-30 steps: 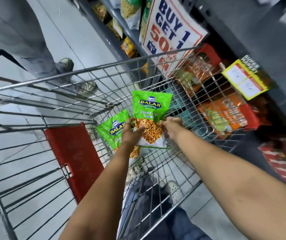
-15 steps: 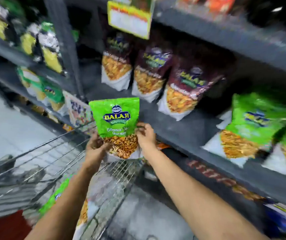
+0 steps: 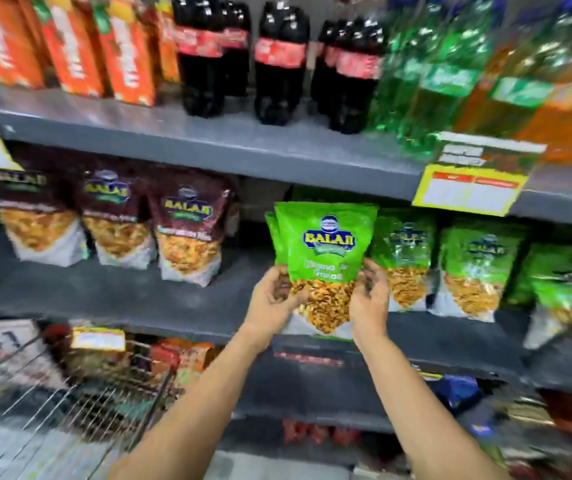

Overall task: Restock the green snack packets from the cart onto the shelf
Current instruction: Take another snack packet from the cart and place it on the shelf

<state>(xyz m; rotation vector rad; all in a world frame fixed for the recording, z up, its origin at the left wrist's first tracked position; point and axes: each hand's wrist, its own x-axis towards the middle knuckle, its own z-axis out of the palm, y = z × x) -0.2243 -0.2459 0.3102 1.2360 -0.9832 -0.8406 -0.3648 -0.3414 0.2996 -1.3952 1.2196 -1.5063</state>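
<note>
I hold a green Balaji snack packet upright in front of the grey middle shelf. My left hand grips its lower left side and my right hand grips its lower right side. A second green edge shows just behind the packet on its left. More green packets stand in a row on the shelf to the right, one right next to my right hand. The wire cart is at the lower left, blurred; its contents cannot be made out.
Maroon Balaji packets stand on the same shelf to the left, with a bare gap between them and the green row. Dark and green soda bottles and orange cartons fill the shelf above. A yellow price tag hangs at the right.
Both hands lifted the green packet out of the cart and carried it up and right to the middle shelf. My view swung from the cart up to the shelves.
</note>
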